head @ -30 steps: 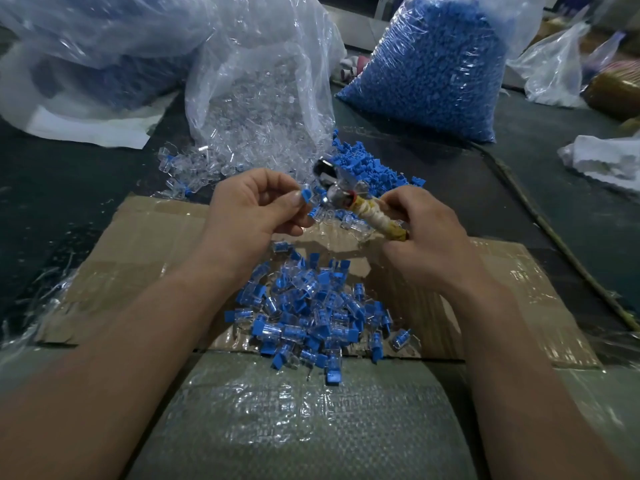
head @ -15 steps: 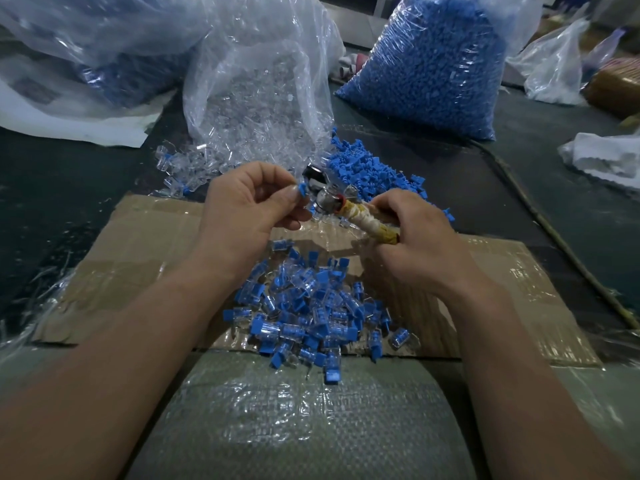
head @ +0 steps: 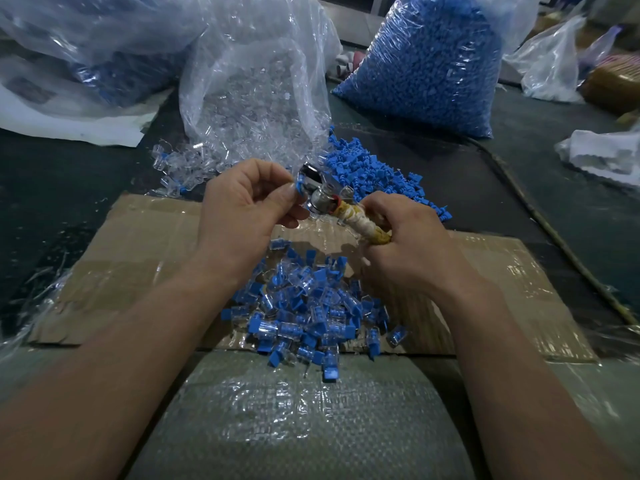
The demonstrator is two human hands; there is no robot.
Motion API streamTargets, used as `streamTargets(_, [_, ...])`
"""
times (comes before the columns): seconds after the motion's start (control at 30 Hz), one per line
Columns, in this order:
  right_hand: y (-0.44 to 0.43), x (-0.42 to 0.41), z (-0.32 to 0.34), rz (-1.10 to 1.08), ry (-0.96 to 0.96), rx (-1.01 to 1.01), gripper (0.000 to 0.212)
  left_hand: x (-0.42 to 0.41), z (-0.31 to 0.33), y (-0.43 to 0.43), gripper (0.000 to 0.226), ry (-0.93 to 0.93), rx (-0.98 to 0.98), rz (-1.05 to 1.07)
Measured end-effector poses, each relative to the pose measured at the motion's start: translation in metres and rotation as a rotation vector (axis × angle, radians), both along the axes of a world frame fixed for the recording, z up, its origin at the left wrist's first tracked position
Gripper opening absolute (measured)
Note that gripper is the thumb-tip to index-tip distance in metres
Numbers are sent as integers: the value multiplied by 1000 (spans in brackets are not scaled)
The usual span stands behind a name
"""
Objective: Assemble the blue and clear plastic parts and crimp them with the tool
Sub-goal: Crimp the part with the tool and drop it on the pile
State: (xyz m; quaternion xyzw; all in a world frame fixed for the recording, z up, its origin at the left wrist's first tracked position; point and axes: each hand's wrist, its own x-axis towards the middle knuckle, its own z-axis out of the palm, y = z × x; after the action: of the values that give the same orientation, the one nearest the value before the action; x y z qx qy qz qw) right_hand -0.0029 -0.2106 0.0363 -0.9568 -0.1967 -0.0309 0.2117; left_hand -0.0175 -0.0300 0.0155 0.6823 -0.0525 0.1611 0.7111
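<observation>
While our right hand [head: 408, 244] grips the cloth-wrapped handle of the silver metal crimping tool [head: 325, 199], our left hand [head: 242, 216] pinches a small blue plastic part [head: 300, 187] at its head.

A single wide-angle view from the person's head, facing forward and down at close range. Both forearms enter from the bottom corners; the left hand [head: 242, 202] and right hand [head: 408, 244] meet at frame centre. The bench [head: 519, 188] recedes to bags [head: 426, 60] along the top edge.

dim, cool light | glare on clear bags [head: 256, 81] | wide-angle bending at edges | corners soft
</observation>
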Motion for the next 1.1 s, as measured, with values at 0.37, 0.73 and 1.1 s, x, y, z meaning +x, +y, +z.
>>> streamTargets(0.37, [4, -3, 2, -24, 28, 46, 22, -2, 1, -1, 27, -19, 49, 33])
streamTargets(0.73, [6, -4, 0, -72, -36, -1, 23, -5, 3, -1, 26, -13, 68, 50])
streamTargets(1.1, [-17, 7, 0, -73, 159, 12, 37, -3, 8, 10, 19, 23, -20, 104])
